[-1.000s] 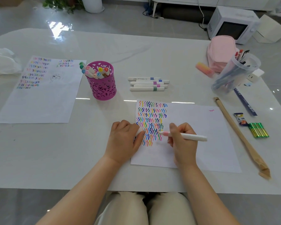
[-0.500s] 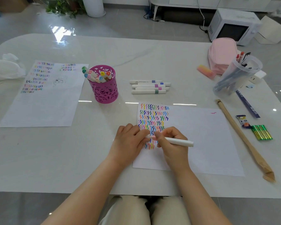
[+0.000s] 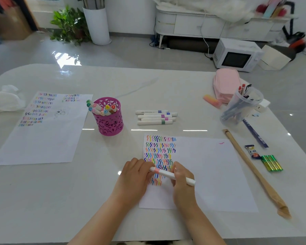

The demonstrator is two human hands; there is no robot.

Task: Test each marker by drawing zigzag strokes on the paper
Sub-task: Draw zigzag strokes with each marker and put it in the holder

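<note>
A white marker with a pink band (image 3: 168,174) lies level between both hands, just above the paper (image 3: 210,174). My right hand (image 3: 182,183) grips its barrel. My left hand (image 3: 136,175) is closed over its left end, where the cap sits. Rows of coloured zigzag strokes (image 3: 160,152) fill the paper's upper left corner; the lowest rows are partly hidden by my hands. Several more white markers (image 3: 155,117) lie side by side beyond the paper. A purple cup (image 3: 110,121) at its left holds several capped markers.
A second sheet with zigzags (image 3: 42,131) lies at the left. At the right stand a clear cup of pens (image 3: 240,106), a pink pencil case (image 3: 225,84), a long wooden stick (image 3: 251,167), a ruler, a small wrapper and a green pack (image 3: 271,163).
The marker left the paper and turned level. My left hand came off the sheet and closed on the marker's left end. The camera tilted up.
</note>
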